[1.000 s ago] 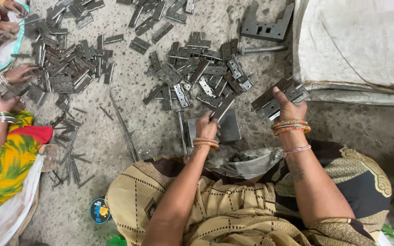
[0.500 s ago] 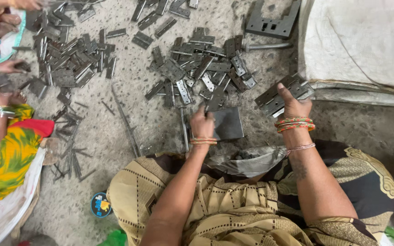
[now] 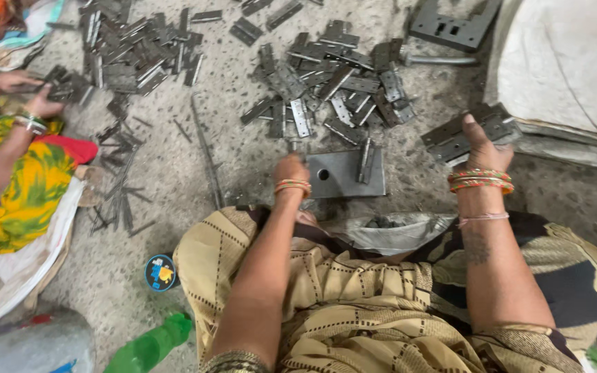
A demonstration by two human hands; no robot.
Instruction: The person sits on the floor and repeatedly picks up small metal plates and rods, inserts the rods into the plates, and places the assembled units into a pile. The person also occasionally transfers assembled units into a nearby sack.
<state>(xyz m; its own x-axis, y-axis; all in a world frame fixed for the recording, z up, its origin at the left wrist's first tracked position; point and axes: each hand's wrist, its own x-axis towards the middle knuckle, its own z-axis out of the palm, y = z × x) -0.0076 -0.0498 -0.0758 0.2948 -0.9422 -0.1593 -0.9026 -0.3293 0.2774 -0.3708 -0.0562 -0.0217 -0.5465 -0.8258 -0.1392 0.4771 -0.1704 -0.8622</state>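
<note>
My left hand (image 3: 290, 168) is curled at the left edge of a grey metal block (image 3: 340, 176) with a round hole; what its fingers hold is hidden. A folded hinge (image 3: 365, 162) stands on the block's right part. My right hand (image 3: 484, 148) rests on a small stack of grey metal hinges (image 3: 461, 137) to the right. A large heap of loose hinges (image 3: 333, 86) lies just beyond the block.
Another person's hand (image 3: 41, 103) with bangles works at a second hinge pile (image 3: 133, 52) at far left. Thin metal pins (image 3: 122, 193) lie scattered between. A dark metal plate (image 3: 454, 26) and white sack (image 3: 568, 62) are at back right; a green bottle (image 3: 150, 349) nearby.
The view has shifted down and closer. My left hand has moved left off the block to its left edge; my right hand stays on the hinge stack.
</note>
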